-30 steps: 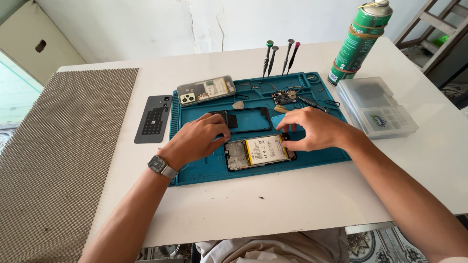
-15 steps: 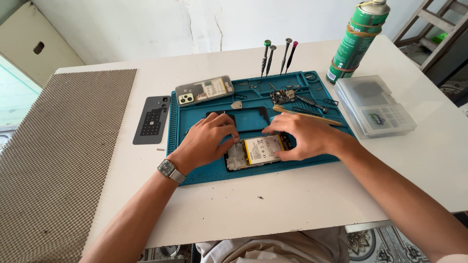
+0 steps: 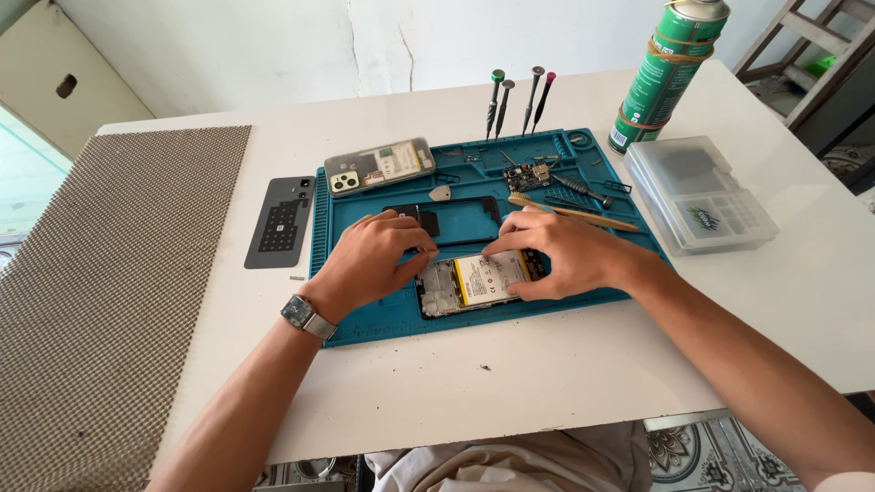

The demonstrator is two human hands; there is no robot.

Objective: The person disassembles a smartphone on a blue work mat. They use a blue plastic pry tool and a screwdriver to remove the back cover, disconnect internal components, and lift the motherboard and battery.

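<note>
Both hands (image 3: 374,260) (image 3: 561,255) rest palm-down on opened phone (image 3: 478,281).

place: phone repair workshop; evidence: teal repair mat (image 3: 365,314); upright screwdrivers (image 3: 516,98); opened phone (image 3: 474,282)

Green spray can (image 3: 668,77) stands at the table's (image 3: 565,383) far corner, a clear plastic parts box (image 3: 700,194) just beside it; four screwdrivers (image 3: 516,98) stand upright behind the teal mat (image 3: 365,319).

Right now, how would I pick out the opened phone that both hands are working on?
Find the blue-green repair mat on the white table. At its near edge, between both hands, lies the opened phone. Unlike the closed phone at the mat's far left corner, it shows a yellowish-white battery.
</note>
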